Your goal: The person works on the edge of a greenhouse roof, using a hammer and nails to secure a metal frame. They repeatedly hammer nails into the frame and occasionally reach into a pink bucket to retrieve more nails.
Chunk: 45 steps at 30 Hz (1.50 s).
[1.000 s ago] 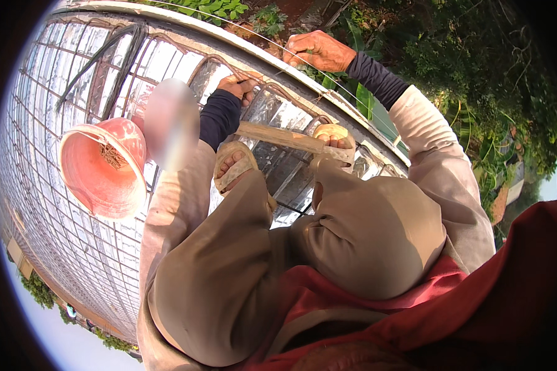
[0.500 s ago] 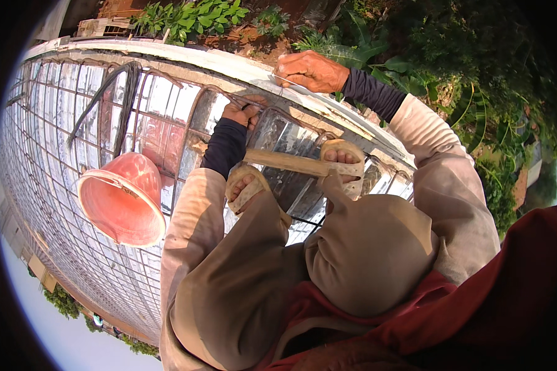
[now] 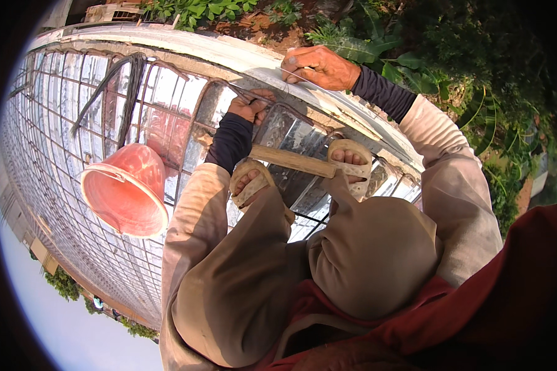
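My left hand (image 3: 251, 110) is closed at the bent end of a rusty reinforcing bar (image 3: 219, 85), near the slab's far edge; its fingertips are partly hidden. Farther right, my right hand (image 3: 320, 67) is raised over the pale edge board (image 3: 254, 60). Its fingers are pinched together on a thin wire, of which a fine pale strand shows below the fingers. Between my sandalled feet and the left forearm a wooden bar (image 3: 294, 161) lies across the mesh. A bundle of dark tie wire (image 3: 132, 93) is draped over the bars to the left.
A red bucket (image 3: 125, 188) lies tilted on the rebar mesh (image 3: 56, 130), its mouth facing me. Shiny corrugated sheeting shows beneath the mesh. Beyond the edge board is a drop to soil and green plants (image 3: 377, 46). My knees and sandals (image 3: 351, 162) are close to the edge.
The view has shifted slightly, so most things sit a little higher and farther right. Both hands keep nearly the same places and grips.
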Each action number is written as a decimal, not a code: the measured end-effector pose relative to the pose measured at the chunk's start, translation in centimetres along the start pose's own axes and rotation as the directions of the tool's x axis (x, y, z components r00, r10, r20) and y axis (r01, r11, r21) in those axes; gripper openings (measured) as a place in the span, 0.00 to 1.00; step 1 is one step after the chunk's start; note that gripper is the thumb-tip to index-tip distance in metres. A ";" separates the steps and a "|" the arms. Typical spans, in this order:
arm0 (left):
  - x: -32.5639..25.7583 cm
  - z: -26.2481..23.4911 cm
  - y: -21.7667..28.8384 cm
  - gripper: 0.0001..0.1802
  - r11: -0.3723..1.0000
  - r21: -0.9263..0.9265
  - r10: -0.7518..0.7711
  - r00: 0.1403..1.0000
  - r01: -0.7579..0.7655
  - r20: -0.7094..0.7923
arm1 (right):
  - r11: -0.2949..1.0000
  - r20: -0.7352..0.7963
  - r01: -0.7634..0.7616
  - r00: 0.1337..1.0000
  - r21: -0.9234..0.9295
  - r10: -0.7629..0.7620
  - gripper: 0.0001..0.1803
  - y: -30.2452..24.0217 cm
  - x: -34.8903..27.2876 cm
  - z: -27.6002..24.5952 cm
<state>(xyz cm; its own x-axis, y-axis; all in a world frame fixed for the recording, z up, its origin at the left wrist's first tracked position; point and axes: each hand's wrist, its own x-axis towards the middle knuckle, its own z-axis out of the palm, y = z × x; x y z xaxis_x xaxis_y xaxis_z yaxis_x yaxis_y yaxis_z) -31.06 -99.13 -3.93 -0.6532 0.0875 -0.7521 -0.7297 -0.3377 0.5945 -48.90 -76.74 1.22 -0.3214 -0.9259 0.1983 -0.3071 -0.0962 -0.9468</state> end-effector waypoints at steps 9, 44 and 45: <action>0.6 0.7 0.4 0.13 0.996 -0.088 -0.014 0.999 0.017 0.033 | 0.999 0.020 0.017 1.000 0.052 -0.018 0.11 0.8 0.3 -0.5; 7.0 0.7 -2.9 0.15 0.972 -0.012 0.235 0.968 -0.237 -0.083 | 0.939 0.006 -0.325 0.945 0.111 0.326 0.05 -0.8 1.3 -0.6; 6.7 0.7 -2.6 0.14 0.971 0.043 0.239 0.965 -0.236 -0.106 | 0.945 -0.009 -0.309 0.950 0.106 0.312 0.05 -0.9 1.9 -0.2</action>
<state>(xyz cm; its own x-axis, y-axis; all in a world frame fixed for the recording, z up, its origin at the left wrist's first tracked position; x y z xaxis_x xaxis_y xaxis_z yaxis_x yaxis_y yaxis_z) -33.68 -97.06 -10.32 -0.7834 -0.0959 -0.6140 -0.5633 -0.3080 0.7667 -49.44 -78.35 2.50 -0.4088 -0.9066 -0.1044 -0.0958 0.1564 -0.9830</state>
